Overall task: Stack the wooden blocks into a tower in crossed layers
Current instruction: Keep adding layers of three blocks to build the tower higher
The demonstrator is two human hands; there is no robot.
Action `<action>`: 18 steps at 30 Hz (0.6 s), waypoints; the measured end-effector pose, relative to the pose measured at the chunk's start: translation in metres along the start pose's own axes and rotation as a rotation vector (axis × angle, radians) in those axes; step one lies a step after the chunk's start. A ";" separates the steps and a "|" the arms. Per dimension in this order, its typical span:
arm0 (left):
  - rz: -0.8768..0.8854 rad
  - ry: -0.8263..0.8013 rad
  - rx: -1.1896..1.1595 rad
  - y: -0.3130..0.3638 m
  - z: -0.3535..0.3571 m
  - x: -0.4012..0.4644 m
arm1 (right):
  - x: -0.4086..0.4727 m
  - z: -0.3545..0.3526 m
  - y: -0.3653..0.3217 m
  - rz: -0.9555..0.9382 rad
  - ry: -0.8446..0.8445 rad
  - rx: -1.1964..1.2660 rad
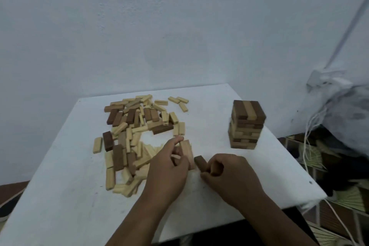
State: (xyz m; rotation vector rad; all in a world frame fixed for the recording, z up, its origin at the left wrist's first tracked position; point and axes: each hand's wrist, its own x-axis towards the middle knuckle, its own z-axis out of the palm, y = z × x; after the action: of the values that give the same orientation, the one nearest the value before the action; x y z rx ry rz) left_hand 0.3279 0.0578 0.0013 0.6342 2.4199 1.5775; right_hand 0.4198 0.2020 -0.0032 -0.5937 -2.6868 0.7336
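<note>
While the left hand [169, 163] pinches a light block [187, 155], the right hand's [229, 173] grip clasps a dark block [200, 163].

The left hand [169, 166] covers the near edge of the loose block pile [137, 138] and most of the pale block [187, 153] it holds — how many blocks sit under its palm cannot be told. The right hand [229, 175] hides the near end of a dark block [200, 163]. Both forearms run off the bottom edge. The tower [247, 124] shows only two sides; its lower layers blur together. The tabletop [60, 195] is cut off at the bottom left.
</note>
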 end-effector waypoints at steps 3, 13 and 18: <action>0.003 0.010 0.002 -0.004 0.010 -0.010 | -0.006 -0.005 0.005 -0.004 -0.063 0.079; 0.200 0.101 0.261 -0.022 0.019 -0.023 | 0.001 0.017 0.026 -0.079 0.168 0.135; 0.284 0.127 0.315 -0.035 0.018 -0.020 | 0.003 0.019 0.026 -0.104 0.144 0.133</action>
State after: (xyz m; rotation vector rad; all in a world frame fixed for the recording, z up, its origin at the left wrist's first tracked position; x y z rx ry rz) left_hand 0.3440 0.0521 -0.0396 0.9997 2.8073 1.3731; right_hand 0.4184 0.2156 -0.0320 -0.4518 -2.4937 0.8023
